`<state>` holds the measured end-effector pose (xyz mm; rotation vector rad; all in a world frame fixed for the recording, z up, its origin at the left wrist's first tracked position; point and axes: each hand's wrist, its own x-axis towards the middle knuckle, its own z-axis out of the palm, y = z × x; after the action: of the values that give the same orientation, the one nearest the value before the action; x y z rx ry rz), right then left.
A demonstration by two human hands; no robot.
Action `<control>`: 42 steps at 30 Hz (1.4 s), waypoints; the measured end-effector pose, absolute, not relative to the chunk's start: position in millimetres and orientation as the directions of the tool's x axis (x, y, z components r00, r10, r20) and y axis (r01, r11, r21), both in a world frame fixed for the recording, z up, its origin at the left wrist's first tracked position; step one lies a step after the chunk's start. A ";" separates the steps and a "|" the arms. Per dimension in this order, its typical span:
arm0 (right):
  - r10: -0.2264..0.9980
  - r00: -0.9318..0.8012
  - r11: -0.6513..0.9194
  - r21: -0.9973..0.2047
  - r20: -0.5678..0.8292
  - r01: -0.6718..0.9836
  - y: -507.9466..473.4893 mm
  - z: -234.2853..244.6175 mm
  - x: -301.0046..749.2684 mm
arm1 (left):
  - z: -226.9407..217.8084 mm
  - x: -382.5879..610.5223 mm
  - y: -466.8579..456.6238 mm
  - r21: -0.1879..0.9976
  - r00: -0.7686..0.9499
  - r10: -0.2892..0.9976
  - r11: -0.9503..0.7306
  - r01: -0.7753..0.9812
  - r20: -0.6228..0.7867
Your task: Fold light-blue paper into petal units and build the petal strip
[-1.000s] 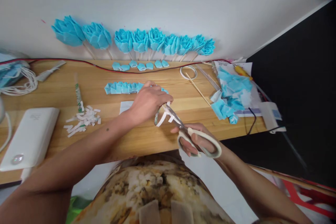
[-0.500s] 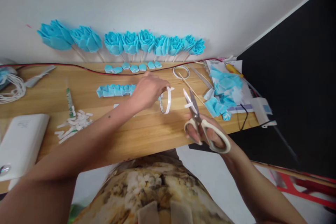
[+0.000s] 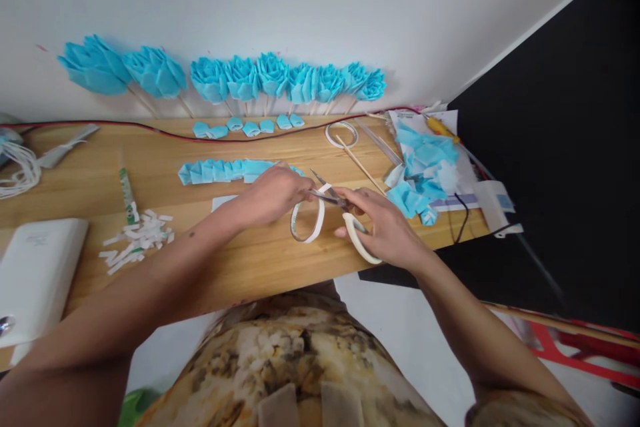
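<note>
**Tape bits (image 3: 143, 238) cut, tape ring (image 3: 317, 228) seemingly not used up**

L side: many bits on wooden table (image 3: 240, 273); blue flowers (image 3: 273, 75), prob. done, lean on white wall (image 3: 300, 0). L hand (image 3: 276, 192) pinches the ring above table; R hand (image 3: 383, 221) grips scissors (image 3: 358, 239), blades apart at tape. Far R: blue paper (image 3: 427, 157), black panel (image 3: 550, 147).

A white power bank (image 3: 47, 273) lies at left, 1 yellow-handled tool (image 3: 440, 128) at far right.
</note>
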<state>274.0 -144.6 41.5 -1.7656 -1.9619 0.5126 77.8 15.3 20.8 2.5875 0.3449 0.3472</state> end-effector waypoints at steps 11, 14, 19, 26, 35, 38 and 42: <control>0.996 -0.079 0.093 -0.576 0.049 0.812 -143.9 45.2 273.9 | 23.3 76.9 13.0 0.574 0.933 0.313 -0.803 0.159 0.179; 0.997 -0.066 0.080 -0.599 0.045 0.797 -145.8 45.2 275.3 | 21.4 76.8 13.7 0.516 0.939 0.296 -0.840 0.169 0.174; 0.999 -0.027 0.051 -0.708 0.046 0.705 -147.8 41.5 277.5 | 21.3 78.3 14.1 0.499 0.941 0.282 -0.852 0.158 0.185; 0.985 0.150 -0.124 -0.952 -0.084 0.280 -149.3 40.2 283.2 | 27.0 85.0 19.3 0.494 0.946 0.282 -0.852 0.171 0.159; 0.964 0.190 -0.170 -0.981 -0.185 -0.093 -174.9 40.3 316.3 | 41.5 114.8 58.9 0.295 0.785 0.550 -0.830 0.474 0.285; 0.949 0.227 -0.159 -0.953 -0.220 -0.258 -182.2 41.6 318.9 | 42.3 146.0 69.4 0.231 0.684 0.670 -0.742 0.629 0.289; 0.954 0.206 -0.110 -0.893 -0.218 -0.437 -191.6 45.0 318.1 | 28.3 181.4 69.7 0.151 0.694 0.685 -0.727 0.670 0.219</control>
<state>318.1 -191.6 45.0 -1.1080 -0.6219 1.3154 181.4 69.7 28.3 2.8371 1.1357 0.4036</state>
